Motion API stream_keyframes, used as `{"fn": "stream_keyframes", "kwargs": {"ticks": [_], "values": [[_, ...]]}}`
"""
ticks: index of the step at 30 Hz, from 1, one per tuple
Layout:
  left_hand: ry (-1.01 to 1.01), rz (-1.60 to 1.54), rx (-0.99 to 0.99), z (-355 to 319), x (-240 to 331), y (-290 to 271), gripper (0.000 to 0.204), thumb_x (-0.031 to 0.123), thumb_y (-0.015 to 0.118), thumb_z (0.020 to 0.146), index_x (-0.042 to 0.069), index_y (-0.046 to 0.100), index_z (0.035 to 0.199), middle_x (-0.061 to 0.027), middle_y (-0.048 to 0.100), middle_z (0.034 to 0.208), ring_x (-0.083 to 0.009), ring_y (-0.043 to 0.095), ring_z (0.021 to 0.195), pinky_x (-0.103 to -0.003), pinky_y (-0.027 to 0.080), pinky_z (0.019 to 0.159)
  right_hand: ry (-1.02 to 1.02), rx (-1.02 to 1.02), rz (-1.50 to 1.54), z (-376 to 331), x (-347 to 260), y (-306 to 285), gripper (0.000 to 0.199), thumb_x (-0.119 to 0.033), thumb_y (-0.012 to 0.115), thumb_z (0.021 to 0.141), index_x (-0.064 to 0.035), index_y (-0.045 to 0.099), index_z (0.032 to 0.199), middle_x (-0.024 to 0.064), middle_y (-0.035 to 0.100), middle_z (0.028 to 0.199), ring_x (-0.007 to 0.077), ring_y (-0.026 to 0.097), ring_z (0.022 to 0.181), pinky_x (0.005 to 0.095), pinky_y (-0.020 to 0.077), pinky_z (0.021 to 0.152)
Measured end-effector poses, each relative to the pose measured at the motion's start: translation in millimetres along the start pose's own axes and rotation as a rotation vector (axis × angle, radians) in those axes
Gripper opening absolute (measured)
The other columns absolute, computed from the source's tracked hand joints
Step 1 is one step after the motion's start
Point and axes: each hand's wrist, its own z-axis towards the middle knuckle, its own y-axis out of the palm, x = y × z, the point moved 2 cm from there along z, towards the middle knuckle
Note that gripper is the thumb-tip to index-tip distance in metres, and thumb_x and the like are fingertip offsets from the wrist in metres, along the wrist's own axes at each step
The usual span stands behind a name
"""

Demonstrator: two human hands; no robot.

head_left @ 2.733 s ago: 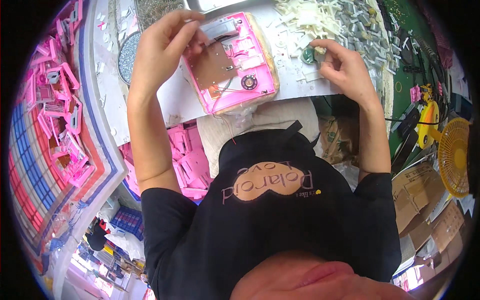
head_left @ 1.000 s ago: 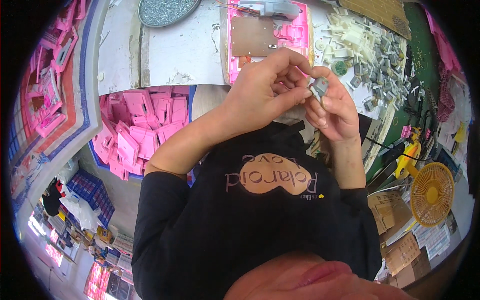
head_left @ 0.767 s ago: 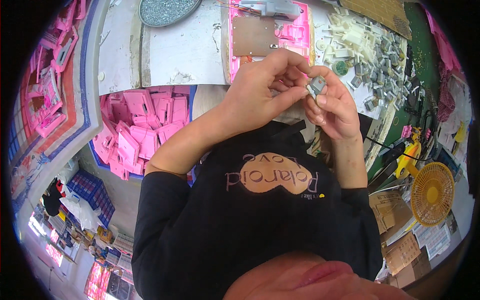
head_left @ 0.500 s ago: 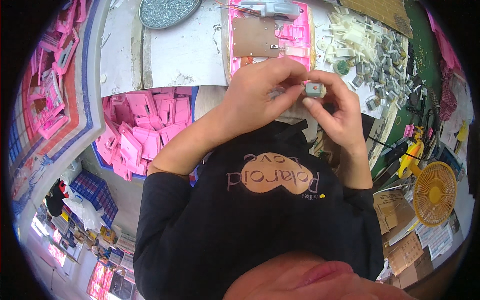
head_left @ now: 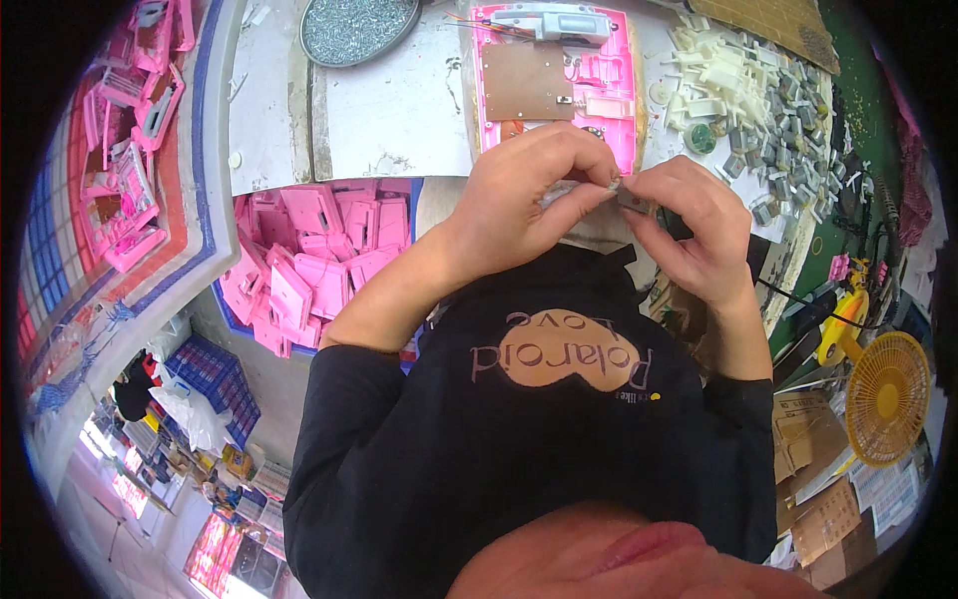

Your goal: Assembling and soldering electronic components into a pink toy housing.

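Just above the black sweatshirt point(head_left: 559, 399), both hands sat together at chest level, nearer the body than the pink housing point(head_left: 554, 85). Left hand point(head_left: 519, 205) and right hand point(head_left: 699, 235) were each closed to a fingertip pinch on one small grey part point(head_left: 624, 195), thumbs and forefingers meeting across it. Half a second earlier the right hand alone held it, with the left coming over the top; 2.7 s earlier both hands were out at the housing and the parts pile. So the part had been lifted off the bench and was being worked in the air, probably fitted or aligned. Beyond the hands, the housing lay open and untouched on the white bench point(head_left: 389, 110). Right of the housing: white and grey parts pile point(head_left: 758, 90). Left of it: round screw tray point(head_left: 359, 28).
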Motion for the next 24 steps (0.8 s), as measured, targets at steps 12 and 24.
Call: {"fn": "stream_keyframes", "kwargs": {"ticks": [12, 24], "values": [[-0.012, 0.056, 0.091, 9, -18, -21, 0.012, 0.0, 0.08, 0.081, 0.005, 0.074, 0.09, -0.006, 0.064, 0.106, -0.012, 0.063, 0.084, -0.026, 0.053, 0.064, -0.05, -0.02, -0.137, 3, 9, -9, 0.037, 0.005, 0.077, 0.076, -0.0037, 0.069, 0.111, 0.0115, 0.071, 0.094, 0.0284, 0.069, 0.08, 0.0354, 0.0551, 0.067], [0.173, 0.892, 0.225, 15, -66, -49, 0.012, 0.017, 0.079, 0.081, 0.011, 0.071, 0.087, -0.0029, 0.061, 0.083, -0.0246, 0.059, 0.08, -0.041, 0.041, 0.076, 0.142, 0.078, -0.292, 34, 82, -25, 0.027, -0.009, 0.067, 0.096, -0.005, 0.064, 0.123, 0.0126, 0.074, 0.108, 0.0248, 0.073, 0.094, 0.0356, 0.0553, 0.085]]}}
